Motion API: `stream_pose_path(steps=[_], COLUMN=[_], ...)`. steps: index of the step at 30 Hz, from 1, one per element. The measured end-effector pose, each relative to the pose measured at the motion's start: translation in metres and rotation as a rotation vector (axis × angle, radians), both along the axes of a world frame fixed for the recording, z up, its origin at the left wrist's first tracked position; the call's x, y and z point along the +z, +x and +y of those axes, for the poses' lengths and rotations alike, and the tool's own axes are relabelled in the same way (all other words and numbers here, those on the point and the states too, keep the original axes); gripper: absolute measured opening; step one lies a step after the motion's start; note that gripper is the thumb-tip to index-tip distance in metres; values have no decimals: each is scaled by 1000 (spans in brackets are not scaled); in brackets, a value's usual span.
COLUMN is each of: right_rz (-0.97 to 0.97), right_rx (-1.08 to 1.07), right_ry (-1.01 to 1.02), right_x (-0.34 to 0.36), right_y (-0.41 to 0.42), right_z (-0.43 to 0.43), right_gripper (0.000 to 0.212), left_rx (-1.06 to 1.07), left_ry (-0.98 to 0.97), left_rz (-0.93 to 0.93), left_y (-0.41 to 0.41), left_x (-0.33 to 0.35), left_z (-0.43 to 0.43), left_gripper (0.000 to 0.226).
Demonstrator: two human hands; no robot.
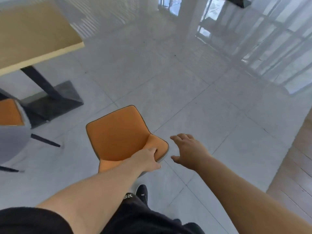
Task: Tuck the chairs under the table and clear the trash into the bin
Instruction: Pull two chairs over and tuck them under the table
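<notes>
left hand [148, 159] grip closed on chair [118, 132] back, to steer it | right hand [189, 149] spread wide, empty | table [30, 39] well apart

The chair [118, 132] I grip is orange with dark piping. The table [33, 31] is pale wood on a black post; the floor [185, 98] is grey tile.

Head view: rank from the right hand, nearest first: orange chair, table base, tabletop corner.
From the right hand:
1. Orange chair, just to its left, gripped by the left hand.
2. Table base, farther left on the floor.
3. Tabletop corner, upper left, farthest.
</notes>
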State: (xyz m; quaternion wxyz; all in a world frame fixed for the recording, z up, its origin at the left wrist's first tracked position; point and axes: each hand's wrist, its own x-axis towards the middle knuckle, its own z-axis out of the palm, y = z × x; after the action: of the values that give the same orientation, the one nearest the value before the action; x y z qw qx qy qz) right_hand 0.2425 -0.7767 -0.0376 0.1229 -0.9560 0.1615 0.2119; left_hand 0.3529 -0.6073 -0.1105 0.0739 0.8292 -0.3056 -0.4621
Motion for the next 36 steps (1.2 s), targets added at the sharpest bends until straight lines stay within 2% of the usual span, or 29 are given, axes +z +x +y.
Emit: stream_pose_path(steps=[7, 10, 13, 18, 22, 27, 36], right_rz=[98, 159, 195, 164, 236, 312, 250], right_rx=[347, 481, 595, 623, 738, 808, 798], right_ry=[56, 114, 132, 184, 166, 114, 68], right_x=[-31, -45, -63, -79, -77, -68, -65], right_y=[32, 36, 34, 46, 71, 117, 236], right_z=[-7, -3, 1, 2, 7, 31, 101], right_gripper=[84, 81, 66, 44, 46, 44, 49], left_rx=[211, 382, 527, 616, 653, 730, 724], left_ry=[191, 251, 265, 174, 106, 56, 57], left_rz=[38, -86, -237, -262, -218, -251, -271], left_y=[-6, -31, -57, -63, -51, -20, 96], left_x=[9, 15, 13, 7, 3, -6, -7], left_z=[42, 70, 86, 91, 103, 127, 194], left_gripper=[103, 79, 67, 59, 58, 52, 54])
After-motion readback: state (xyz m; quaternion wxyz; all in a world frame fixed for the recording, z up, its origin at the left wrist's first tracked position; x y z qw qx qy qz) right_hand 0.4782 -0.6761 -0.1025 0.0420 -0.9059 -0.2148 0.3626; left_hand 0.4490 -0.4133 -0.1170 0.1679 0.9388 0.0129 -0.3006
